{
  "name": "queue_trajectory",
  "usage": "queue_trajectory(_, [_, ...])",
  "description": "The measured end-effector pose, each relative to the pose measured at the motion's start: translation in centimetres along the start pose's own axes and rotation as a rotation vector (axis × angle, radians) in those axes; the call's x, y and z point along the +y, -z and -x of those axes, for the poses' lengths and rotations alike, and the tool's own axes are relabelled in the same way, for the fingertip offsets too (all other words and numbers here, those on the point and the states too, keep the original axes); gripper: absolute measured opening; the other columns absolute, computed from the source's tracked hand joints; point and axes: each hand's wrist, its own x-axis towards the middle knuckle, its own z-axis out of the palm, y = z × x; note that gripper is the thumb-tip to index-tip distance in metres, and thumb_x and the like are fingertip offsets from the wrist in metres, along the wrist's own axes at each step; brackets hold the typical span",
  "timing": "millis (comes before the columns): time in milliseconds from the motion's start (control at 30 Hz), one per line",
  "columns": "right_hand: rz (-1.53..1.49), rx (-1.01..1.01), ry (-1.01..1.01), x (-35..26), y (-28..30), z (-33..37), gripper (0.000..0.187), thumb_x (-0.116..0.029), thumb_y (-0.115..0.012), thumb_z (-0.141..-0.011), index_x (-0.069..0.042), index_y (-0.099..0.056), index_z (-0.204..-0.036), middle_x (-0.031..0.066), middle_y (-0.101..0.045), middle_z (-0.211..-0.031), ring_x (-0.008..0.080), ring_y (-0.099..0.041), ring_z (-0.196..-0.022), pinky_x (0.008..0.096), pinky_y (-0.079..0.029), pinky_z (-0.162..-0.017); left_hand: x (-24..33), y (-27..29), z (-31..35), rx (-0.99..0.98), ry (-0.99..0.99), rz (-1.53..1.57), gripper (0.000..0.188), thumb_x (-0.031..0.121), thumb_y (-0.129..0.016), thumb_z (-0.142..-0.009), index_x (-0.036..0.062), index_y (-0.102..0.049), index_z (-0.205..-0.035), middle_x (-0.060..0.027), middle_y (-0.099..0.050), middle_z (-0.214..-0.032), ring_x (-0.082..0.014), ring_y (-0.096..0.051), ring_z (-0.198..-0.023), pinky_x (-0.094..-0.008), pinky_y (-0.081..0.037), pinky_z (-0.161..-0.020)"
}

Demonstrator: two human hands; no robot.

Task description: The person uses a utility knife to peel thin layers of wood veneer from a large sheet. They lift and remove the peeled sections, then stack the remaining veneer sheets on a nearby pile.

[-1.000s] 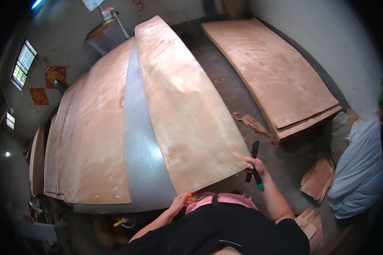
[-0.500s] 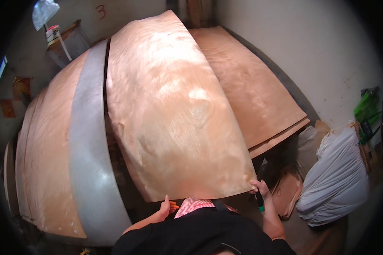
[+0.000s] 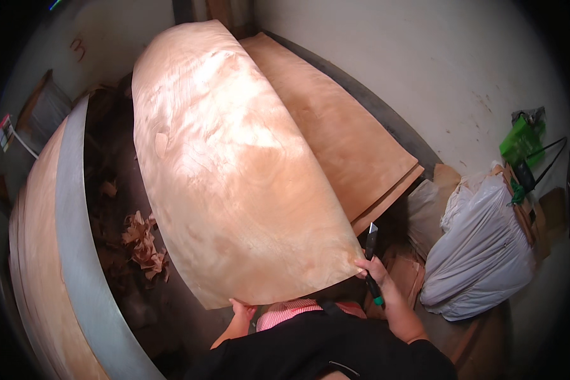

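On the floor [image 3: 180, 316], toward its right side near the pale wall [image 3: 424, 63], a bulging white sack [image 3: 478, 253], with flat reddish-brown scraps [image 3: 406, 273] just beside it. Behind the sack, a bright green bag [image 3: 522, 140]. Farther left on the floor, a heap of curled brown shavings [image 3: 145, 244]. At the back, a brown upright post [image 3: 220, 11] and, on the wall, a red painted mark [image 3: 78, 49].

From the sheet [image 3: 234, 183], nine o'clock is open floor [image 3: 128, 193]; scraps [image 3: 144, 244] lie at eight. A stack [image 3: 339, 130] blocks two o'clock, a white sack [image 3: 481, 247] four.
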Motion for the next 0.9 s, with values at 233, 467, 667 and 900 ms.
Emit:
queue_trajectory(233, [0.196, 0.048, 0.029, -8.5, 16.1, -4.7, 0.014, -0.012, -0.056, -0.078, -0.009, -0.048, -0.066, -0.004, -0.041, -0.049, 0.004, -0.038, -0.041, 0.0182, -0.03, -0.04, -6.1, -8.5, -2.3, 0.015, -0.256, 0.441, 0.065, 0.058, -0.025, -0.083, 0.0019, -0.044, -0.111, -0.0092, -0.057, -0.097, -0.0235, -0.056, -0.08, -0.0333, -0.049, -0.07])
queue_trajectory(467, [0.402, 0.121, 0.087, -16.8, 29.1, -5.1, 0.016, -0.016, -0.06, -0.074, -0.01, -0.051, -0.064, -0.0053, -0.044, -0.051, 0.004, -0.041, -0.043, 0.0181, -0.031, -0.041, -12.8, -13.7, 0.7, 0.199, -0.532, 0.446, 0.03, 0.03, -0.043, -0.086, 0.0028, -0.053, -0.096, -0.0056, -0.059, -0.094, -0.0183, -0.058, -0.078, -0.0256, -0.05, -0.063])
queue_trajectory(667, [0.435, 0.143, 0.133, -20.9, 35.7, -7.7, 0.014, -0.012, -0.06, -0.074, -0.008, -0.051, -0.063, -0.0043, -0.045, -0.051, 0.0044, -0.041, -0.042, 0.0188, -0.032, -0.04, -15.0, -22.1, 5.5, 0.21, -0.619, 0.471, 0.021, 0.022, -0.044, -0.085, 0.0042, -0.054, -0.091, -0.0032, -0.059, -0.09, -0.0148, -0.058, -0.076, -0.0229, -0.049, -0.061])
queue_trajectory(900, [0.625, 0.239, 0.223, -24.1, 39.7, -13.4, 0.012, -0.007, -0.056, -0.072, -0.005, -0.05, -0.063, -0.0018, -0.047, -0.051, 0.0061, -0.044, -0.042, 0.0202, -0.033, -0.04, -15.7, -29.9, 1.1, 0.168, -0.702, 0.546, 0.016, 0.018, -0.048, -0.082, 0.0055, -0.053, -0.09, -0.003, -0.058, -0.087, -0.014, -0.057, -0.073, -0.0235, -0.048, -0.058])
